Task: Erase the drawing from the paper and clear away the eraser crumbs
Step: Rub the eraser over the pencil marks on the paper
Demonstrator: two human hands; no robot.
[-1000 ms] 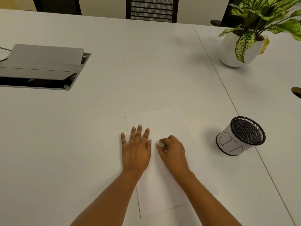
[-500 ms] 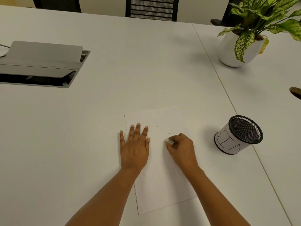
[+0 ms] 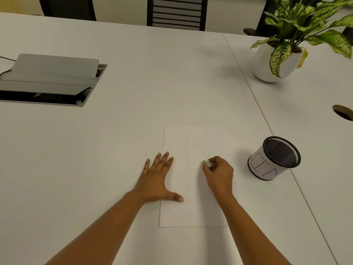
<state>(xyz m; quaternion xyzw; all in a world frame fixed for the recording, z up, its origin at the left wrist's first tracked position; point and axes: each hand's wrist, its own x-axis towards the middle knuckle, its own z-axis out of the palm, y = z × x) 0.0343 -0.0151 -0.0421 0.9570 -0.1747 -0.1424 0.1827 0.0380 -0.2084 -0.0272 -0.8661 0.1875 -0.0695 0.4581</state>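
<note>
A white sheet of paper (image 3: 193, 211) lies flat on the white table in front of me. My left hand (image 3: 157, 178) rests flat with fingers spread on the paper's left edge, partly on the table. My right hand (image 3: 219, 174) is closed around a small white eraser (image 3: 207, 163), whose tip pokes out at the fingertips and touches the paper's right part. A few dark eraser crumbs (image 3: 206, 154) lie just beyond the eraser. Any drawing on the sheet is too faint to make out.
A black mesh pen cup (image 3: 275, 158) wrapped in paper stands to the right of the sheet. A potted plant (image 3: 275, 60) sits at the back right. A grey cable box (image 3: 47, 81) with a raised lid is set in the table at the left. Chairs stand behind the table.
My right hand with the eraser has moved to the right across the paper. My left hand has slid to the paper's left edge and the thumb has spread out. The sheet now lies straighter.
</note>
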